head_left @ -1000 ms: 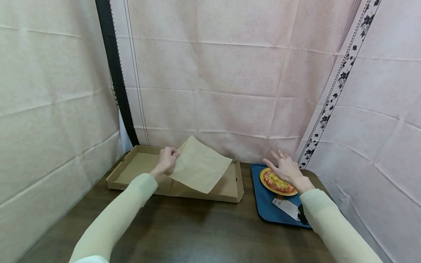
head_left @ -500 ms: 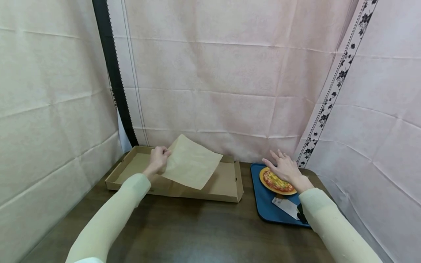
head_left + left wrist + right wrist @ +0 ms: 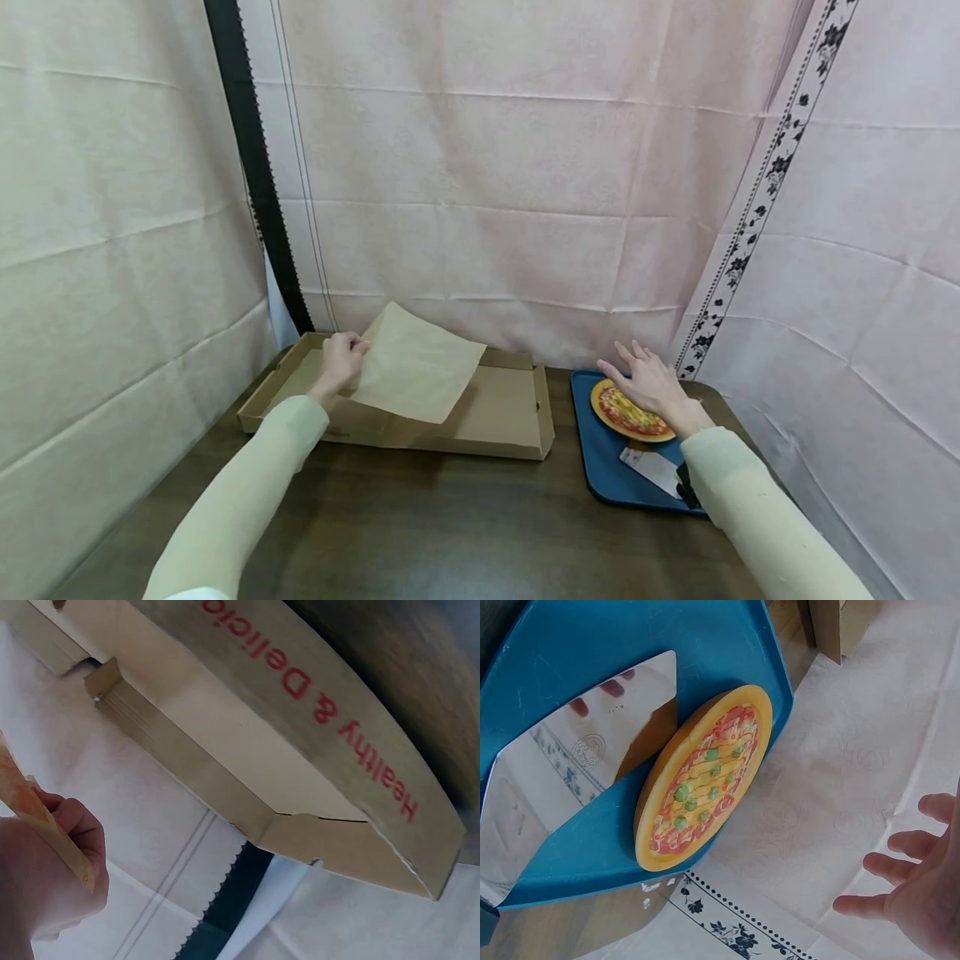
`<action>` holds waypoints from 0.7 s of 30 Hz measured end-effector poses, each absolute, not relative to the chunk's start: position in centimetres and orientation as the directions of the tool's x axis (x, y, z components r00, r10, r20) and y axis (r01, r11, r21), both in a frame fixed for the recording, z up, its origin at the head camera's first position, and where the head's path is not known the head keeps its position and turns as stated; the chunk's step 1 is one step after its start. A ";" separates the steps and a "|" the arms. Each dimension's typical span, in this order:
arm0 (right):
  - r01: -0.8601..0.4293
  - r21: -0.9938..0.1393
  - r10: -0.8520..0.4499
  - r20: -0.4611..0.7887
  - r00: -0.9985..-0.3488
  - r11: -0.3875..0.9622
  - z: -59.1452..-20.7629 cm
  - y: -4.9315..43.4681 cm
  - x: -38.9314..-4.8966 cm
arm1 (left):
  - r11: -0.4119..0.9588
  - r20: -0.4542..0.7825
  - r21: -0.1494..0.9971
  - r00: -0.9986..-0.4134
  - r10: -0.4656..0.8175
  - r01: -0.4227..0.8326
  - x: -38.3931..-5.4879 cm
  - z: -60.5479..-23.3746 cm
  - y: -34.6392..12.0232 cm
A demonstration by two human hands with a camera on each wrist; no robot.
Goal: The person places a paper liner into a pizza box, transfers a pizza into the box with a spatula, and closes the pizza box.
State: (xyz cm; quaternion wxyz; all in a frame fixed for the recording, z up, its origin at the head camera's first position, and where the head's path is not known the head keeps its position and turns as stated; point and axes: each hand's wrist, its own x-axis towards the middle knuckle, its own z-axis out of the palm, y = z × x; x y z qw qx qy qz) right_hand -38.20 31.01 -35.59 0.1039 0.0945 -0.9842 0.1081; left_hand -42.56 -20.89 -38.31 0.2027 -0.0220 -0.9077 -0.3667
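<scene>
My left hand (image 3: 341,360) pinches one edge of a square of brown parchment paper (image 3: 423,362), which slants over the open cardboard pizza box (image 3: 506,404). In the left wrist view the fingers grip the paper's edge, and the box wall carries red lettering. My right hand (image 3: 648,383) hovers with spread fingers above a pizza (image 3: 630,412) on the blue tray (image 3: 607,479), holding nothing. Beside the pizza on that tray lies a shiny metal pizza server (image 3: 585,754), its dark handle partly hidden by the right sleeve.
A brown wooden table (image 3: 420,525) carries the box at the left and the tray at the right. Pale cloth curtains (image 3: 465,167) hang close behind and on both sides. The box's low walls stand up around its inside.
My left hand has moved left with the paper, drawing it across the box and uncovering more of the box's right part. The right hand has stayed over the pizza.
</scene>
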 end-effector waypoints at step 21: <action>-0.208 -0.189 -0.164 0.225 -0.961 0.960 -35.7 31.2 -37.9 | 0.779 0.296 0.622 -0.944 -0.145 0.076 -41.7 -38.7 -25.0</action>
